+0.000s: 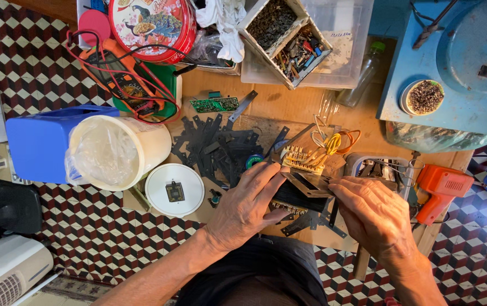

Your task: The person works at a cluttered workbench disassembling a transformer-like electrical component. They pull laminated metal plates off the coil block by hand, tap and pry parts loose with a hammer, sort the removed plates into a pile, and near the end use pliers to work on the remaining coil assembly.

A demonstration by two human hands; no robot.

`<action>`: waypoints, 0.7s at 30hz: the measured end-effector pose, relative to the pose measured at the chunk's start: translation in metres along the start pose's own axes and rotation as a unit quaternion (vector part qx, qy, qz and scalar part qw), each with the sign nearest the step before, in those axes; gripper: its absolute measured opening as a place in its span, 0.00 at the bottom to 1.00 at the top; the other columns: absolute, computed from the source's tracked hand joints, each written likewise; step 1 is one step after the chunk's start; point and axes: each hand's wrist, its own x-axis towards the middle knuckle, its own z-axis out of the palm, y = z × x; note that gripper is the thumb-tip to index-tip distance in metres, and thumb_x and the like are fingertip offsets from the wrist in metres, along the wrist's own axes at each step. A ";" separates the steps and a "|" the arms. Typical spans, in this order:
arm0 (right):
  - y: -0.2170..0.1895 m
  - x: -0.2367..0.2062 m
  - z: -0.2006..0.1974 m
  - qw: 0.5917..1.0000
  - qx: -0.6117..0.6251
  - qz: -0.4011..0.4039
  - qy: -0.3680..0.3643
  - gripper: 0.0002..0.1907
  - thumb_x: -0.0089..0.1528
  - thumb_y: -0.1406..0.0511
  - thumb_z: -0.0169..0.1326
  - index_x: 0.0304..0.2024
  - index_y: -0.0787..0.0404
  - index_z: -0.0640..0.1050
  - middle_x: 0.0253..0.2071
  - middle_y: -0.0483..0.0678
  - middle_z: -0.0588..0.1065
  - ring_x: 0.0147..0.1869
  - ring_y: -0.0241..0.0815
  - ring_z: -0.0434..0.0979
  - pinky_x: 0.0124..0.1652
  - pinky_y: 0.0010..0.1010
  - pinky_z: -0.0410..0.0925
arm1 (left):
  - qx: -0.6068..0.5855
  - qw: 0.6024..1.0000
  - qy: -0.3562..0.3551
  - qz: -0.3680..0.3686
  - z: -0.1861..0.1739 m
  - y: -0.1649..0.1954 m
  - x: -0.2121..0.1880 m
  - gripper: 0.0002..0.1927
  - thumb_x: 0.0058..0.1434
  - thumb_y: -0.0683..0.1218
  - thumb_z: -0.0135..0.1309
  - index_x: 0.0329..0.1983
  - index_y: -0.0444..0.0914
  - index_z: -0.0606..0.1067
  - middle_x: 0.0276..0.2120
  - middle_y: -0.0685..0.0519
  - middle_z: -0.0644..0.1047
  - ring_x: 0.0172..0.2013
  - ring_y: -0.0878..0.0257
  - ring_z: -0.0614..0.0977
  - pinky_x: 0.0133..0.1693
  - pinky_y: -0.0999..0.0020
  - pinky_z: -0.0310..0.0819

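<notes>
Cluttered and low, the wooden table [289, 105] sits on a floor of red, black and white patterned tiles, seen from straight above.

At the table's near edge, the left hand [247, 207] has its fingers [266, 173] curled together and pressed over a small transformer [299, 192], thumb tucked against its near side. The right hand [375, 212] meets it from three o'clock, fingers [342, 190] bunched and pinching the thin dark metal plates at the transformer's right edge. Whether a single plate is nipped free cannot be told. The transformer lies flat between both hands, its long axis running roughly from eight o'clock to two o'clock, plates fanning out from under it.

Both forearms rise from six o'clock, the left slanting in from seven, the right from five, wrists bent slightly inward.

Just beyond the fingers at twelve o'clock lies a pale coil bobbin with yellow and white wires [314, 150]. A heap of black metal laminations [215, 147] spreads at eleven o'clock. A white round lid [174, 190] lies at nine o'clock, an orange heat gun [442, 187] at three, an orange multimeter [121, 79] far at ten.
</notes>
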 end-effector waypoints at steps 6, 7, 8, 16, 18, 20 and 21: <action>-0.005 0.005 0.002 1.000 -0.007 -0.008 0.000 0.17 0.53 0.76 0.62 0.46 0.66 0.79 0.45 0.51 0.80 0.51 0.49 0.81 0.50 0.39 0.73 | -0.033 0.999 0.014 -0.010 0.010 -0.005 -0.005 0.34 0.53 0.50 0.71 0.57 0.37 0.66 0.63 0.44 0.67 0.65 0.46 0.71 0.50 0.66 0.80; -0.005 0.006 0.001 1.000 0.000 -0.008 0.000 0.17 0.53 0.76 0.61 0.46 0.66 0.79 0.44 0.51 0.80 0.51 0.50 0.81 0.50 0.40 0.73 | -0.037 0.999 0.015 -0.009 0.012 -0.006 -0.006 0.32 0.54 0.50 0.71 0.55 0.37 0.66 0.63 0.43 0.67 0.65 0.45 0.71 0.49 0.65 0.79; -0.004 0.007 0.001 1.000 0.007 -0.007 -0.001 0.17 0.53 0.76 0.61 0.45 0.65 0.79 0.44 0.51 0.80 0.51 0.50 0.81 0.49 0.40 0.73 | -0.037 0.999 0.015 -0.009 0.013 -0.007 -0.006 0.32 0.55 0.50 0.70 0.56 0.37 0.65 0.63 0.43 0.67 0.65 0.45 0.72 0.48 0.66 0.79; 0.000 0.011 0.000 0.999 0.038 -0.013 -0.011 0.16 0.52 0.76 0.61 0.44 0.65 0.78 0.45 0.51 0.80 0.51 0.50 0.81 0.49 0.41 0.71 | -0.025 1.000 0.017 -0.002 0.015 -0.011 -0.008 0.32 0.55 0.51 0.71 0.54 0.37 0.65 0.63 0.41 0.67 0.64 0.44 0.72 0.43 0.66 0.83; -0.002 0.010 0.003 0.999 0.042 -0.004 -0.003 0.16 0.53 0.77 0.60 0.44 0.65 0.78 0.45 0.50 0.81 0.51 0.50 0.81 0.49 0.41 0.71 | -0.025 1.000 0.019 -0.001 0.015 -0.012 -0.008 0.32 0.56 0.52 0.71 0.53 0.37 0.64 0.64 0.41 0.67 0.65 0.44 0.72 0.45 0.65 0.83; -0.002 0.010 0.005 0.999 0.033 -0.006 -0.003 0.17 0.53 0.77 0.61 0.45 0.66 0.78 0.46 0.51 0.81 0.50 0.49 0.81 0.49 0.41 0.71 | -0.026 1.000 0.016 -0.003 0.015 -0.012 -0.009 0.31 0.56 0.52 0.71 0.52 0.36 0.65 0.63 0.41 0.67 0.65 0.45 0.72 0.45 0.65 0.83; -0.002 0.009 0.005 1.000 0.027 -0.007 -0.002 0.17 0.53 0.77 0.61 0.46 0.66 0.78 0.46 0.51 0.81 0.50 0.49 0.81 0.48 0.41 0.70 | -0.026 1.000 0.013 -0.004 0.015 -0.012 -0.009 0.31 0.56 0.53 0.71 0.51 0.36 0.65 0.63 0.41 0.67 0.65 0.45 0.72 0.46 0.65 0.82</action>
